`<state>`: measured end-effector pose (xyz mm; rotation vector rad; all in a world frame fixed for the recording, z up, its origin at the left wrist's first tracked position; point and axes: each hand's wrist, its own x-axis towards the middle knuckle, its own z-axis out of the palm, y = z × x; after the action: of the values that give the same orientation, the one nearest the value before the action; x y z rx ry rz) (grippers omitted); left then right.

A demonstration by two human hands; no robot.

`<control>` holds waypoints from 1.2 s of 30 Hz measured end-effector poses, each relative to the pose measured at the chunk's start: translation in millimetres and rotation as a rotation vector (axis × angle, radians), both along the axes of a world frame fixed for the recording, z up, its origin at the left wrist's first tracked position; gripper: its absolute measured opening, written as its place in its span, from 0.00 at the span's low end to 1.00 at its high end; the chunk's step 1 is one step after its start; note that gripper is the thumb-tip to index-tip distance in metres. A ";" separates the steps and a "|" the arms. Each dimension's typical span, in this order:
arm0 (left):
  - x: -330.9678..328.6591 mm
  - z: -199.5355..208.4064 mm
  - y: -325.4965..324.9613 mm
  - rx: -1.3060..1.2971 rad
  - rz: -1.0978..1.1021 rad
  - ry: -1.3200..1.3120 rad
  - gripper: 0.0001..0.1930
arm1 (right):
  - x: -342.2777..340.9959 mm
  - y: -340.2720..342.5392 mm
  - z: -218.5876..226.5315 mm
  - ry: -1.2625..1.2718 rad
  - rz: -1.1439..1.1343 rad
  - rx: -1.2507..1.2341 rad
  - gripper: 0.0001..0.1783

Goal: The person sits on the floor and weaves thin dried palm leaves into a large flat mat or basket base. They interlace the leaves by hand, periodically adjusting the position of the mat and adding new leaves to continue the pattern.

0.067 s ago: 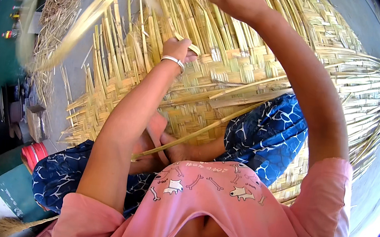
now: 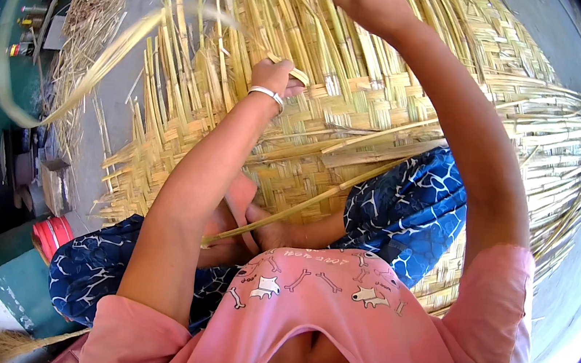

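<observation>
My left hand [image 2: 273, 76], with a white band at the wrist, is closed on a flat cane strip [image 2: 298, 75]. A short piece of the strip juts out to the right of the fingers, just above the woven cane mat [image 2: 289, 189]. Left of this hand a long, pale strip [image 2: 112, 55] swings through the air in a wide loop, its ends blurred; whether it joins the held one I cannot make out. Farther up, my right hand [image 2: 373, 3] hovers above the loose strips with its thumb stretched out. The upper edge of the picture cuts off its other fingers.
Unwoven strips [image 2: 545, 142] fan out past the mat's right edge, others rise at its far side. A loose cane strip [image 2: 300, 216] crosses my feet. Dry cane scraps [image 2: 100, 9] lie at the far left. A red roll [image 2: 52, 237] sits beside my left knee.
The loop of the long strip has swung left and opened wider. My right hand has shifted slightly to the right and nearer. My left hand has hardly moved.
</observation>
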<state>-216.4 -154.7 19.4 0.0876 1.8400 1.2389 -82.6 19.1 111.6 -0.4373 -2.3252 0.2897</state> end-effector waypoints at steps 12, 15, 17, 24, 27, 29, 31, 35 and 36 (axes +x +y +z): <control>0.0 33.6 41.2 -0.285 -0.745 0.452 0.20 | 5.4 34.8 -106.5 -0.793 -0.240 -0.511 0.29; -4.1 25.1 51.7 -0.393 -0.699 0.356 0.25 | 11.4 43.4 -106.1 -0.647 -0.256 -0.897 0.26; -6.8 23.1 58.8 -0.411 -0.694 0.309 0.23 | 15.0 47.3 -102.9 -0.588 -0.191 -1.073 0.22; -19.7 1.7 59.8 -0.258 -0.590 0.177 0.09 | 25.0 39.3 -89.3 -0.546 -0.116 -1.375 0.21; -19.6 -4.4 54.0 -0.040 -0.614 0.234 0.10 | 33.0 38.5 -102.2 -0.425 -0.066 -1.299 0.23; -12.1 -11.2 49.0 0.097 -0.421 0.080 0.09 | 38.2 31.9 -108.3 -0.324 -0.106 -1.227 0.26; -7.7 -15.2 42.0 0.240 -0.230 -0.187 0.08 | 43.1 32.1 -109.4 -0.337 -0.026 -1.226 0.27; -11.1 -21.4 36.7 0.298 -0.096 -0.421 0.12 | 45.2 26.5 -109.1 -0.239 0.049 -1.345 0.29; -7.4 -16.9 37.1 0.362 -0.105 -0.467 0.14 | 42.5 30.0 -117.4 -0.260 0.020 -1.326 0.29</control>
<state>-223.8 -117.7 2.5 0.0843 1.1889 1.3713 -40.2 49.1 -5.9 -1.0961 -2.0524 1.8830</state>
